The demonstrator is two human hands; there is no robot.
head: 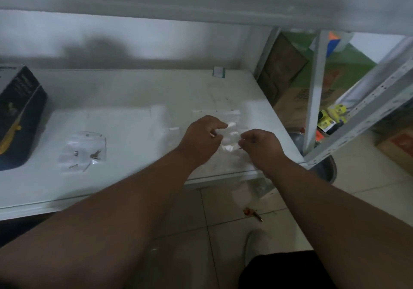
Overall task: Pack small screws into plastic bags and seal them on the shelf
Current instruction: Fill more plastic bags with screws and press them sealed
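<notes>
A small clear bag (231,140) is held above the right part of the white shelf (125,107), between the two hands. The left hand (202,139) is closed in a narrow grip on the bag's left edge, and the right hand (260,145) is pinched on its right edge. Whether anything lies inside this bag cannot be told, since the picture is blurred there.

More empty clear bags (214,113) are spread flat on the shelf just behind the hands. Well to the left, another bag (83,150) lies flat on the shelf, and a few small screws (95,155) are seen in it or on it.

At the shelf's far left a dark box (19,114) with yellow markings is set; pale writing is printed on it but cannot be read. A small white label (219,72) with green edging stands at the shelf's back edge, and its print is also too blurred to read.

On the tiled floor (223,232) below the shelf's front edge, a small orange and brass item (252,213) is seen.
</notes>
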